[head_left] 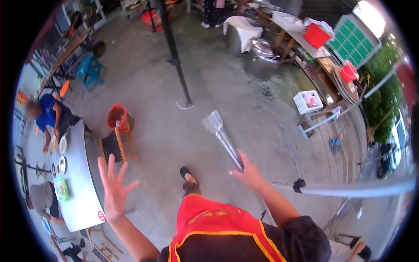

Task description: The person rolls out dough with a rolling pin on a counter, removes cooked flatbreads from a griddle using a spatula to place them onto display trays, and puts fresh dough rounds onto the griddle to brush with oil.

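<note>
You're mid-stride carrying tongs point(221, 137) clenched in your right hand point(249, 174), left hand point(114, 192) splayed empty; likely next: keep them steady toward the worktop point(80, 183) at 9 o'clock.

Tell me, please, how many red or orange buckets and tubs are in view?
4: an orange basket beside the wooden chair, a red bucket at the top, and a red tub and red bowl on the right-hand tables. Clutter may hide others.

A red basket point(118, 117) stands beside a chair point(112, 146), near a long table point(80, 187) with dishes.
</note>
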